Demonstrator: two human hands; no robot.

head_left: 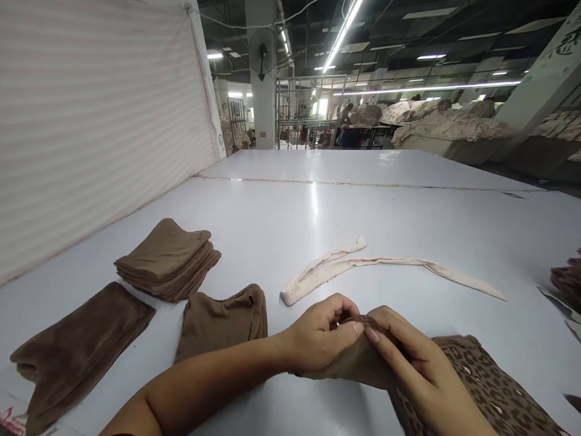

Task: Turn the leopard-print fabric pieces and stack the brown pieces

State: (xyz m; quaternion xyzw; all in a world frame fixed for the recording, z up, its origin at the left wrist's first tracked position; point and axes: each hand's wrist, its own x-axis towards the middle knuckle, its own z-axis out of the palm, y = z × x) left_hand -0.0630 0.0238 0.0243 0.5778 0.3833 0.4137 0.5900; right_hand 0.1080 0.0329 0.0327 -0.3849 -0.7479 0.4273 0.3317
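My left hand [318,336] and my right hand [408,357] meet at the near middle of the table, both pinched closed on the edge of a brown fabric piece [358,366]. That piece lies partly over a leopard-print fabric [494,387] beneath my right hand. A folded brown piece [222,318] lies just left of my left forearm.
A stack of folded brown pieces [167,260] and a darker brown cloth [77,351] lie at the left. A cream fabric strip [363,266] lies beyond my hands on the white table [363,206]. More brown fabric [567,278] sits at the right edge. A striped curtain [91,121] hangs at the left.
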